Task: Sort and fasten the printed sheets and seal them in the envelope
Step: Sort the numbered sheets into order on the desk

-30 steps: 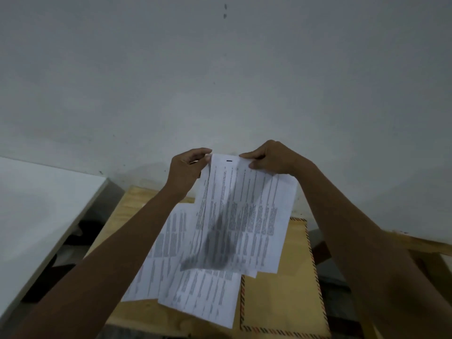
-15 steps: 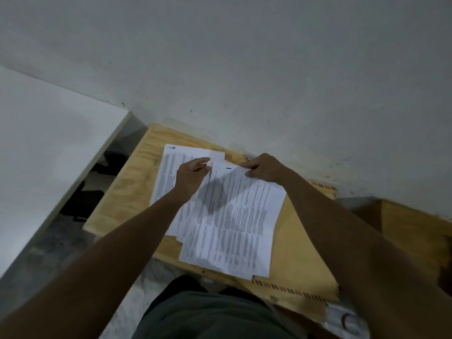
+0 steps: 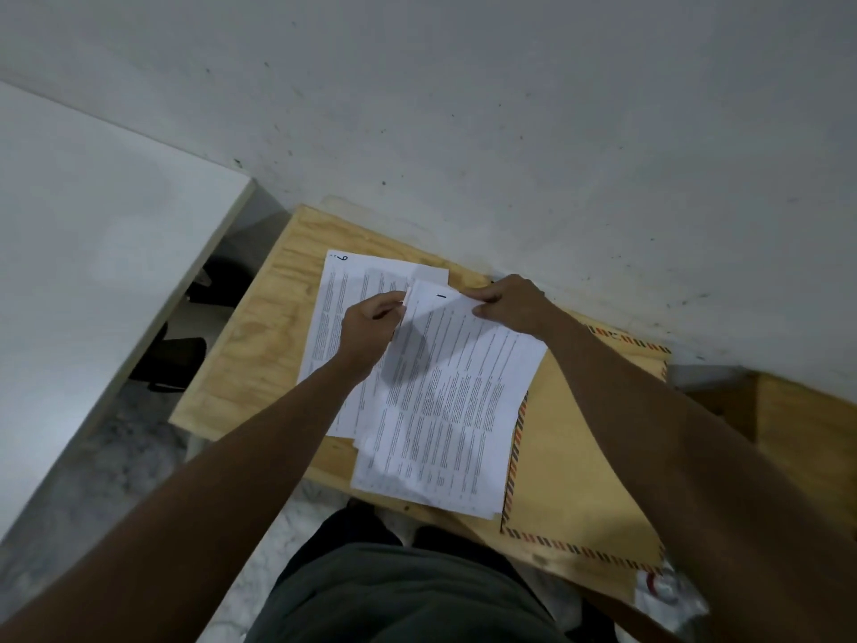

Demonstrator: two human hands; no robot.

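A person seated at a small plywood tabletop [image 3: 259, 345] held a printed sheet [image 3: 454, 401] by its far edge with both hands, the view looking down from head height. The left hand [image 3: 371, 331] pinched the sheet's far left corner, fingers curled around the paper's edge. The right hand [image 3: 508, 304] gripped the far right corner, thumb tucked under and fingers bent over the top. A handwritten "1" showed between the two hands at the head of the page. That sheet lay tilted across a loose pile of other printed sheets [image 3: 343, 317], the leftmost of which bore a handwritten mark resembling "6" near its far left corner. The near end of the held sheet hung slightly past the tabletop's near edge. A large brown envelope [image 3: 584, 480] with a striped red and dark border lay flat just right of the pile, its left border partly covered by the papers and its middle crossed by the right forearm. A white wall [image 3: 463, 109] stood directly behind the tabletop, and a white surface [image 3: 92, 252] sat to the left across a dark gap. The person's dark-clothed lap filled the bottom of the frame.
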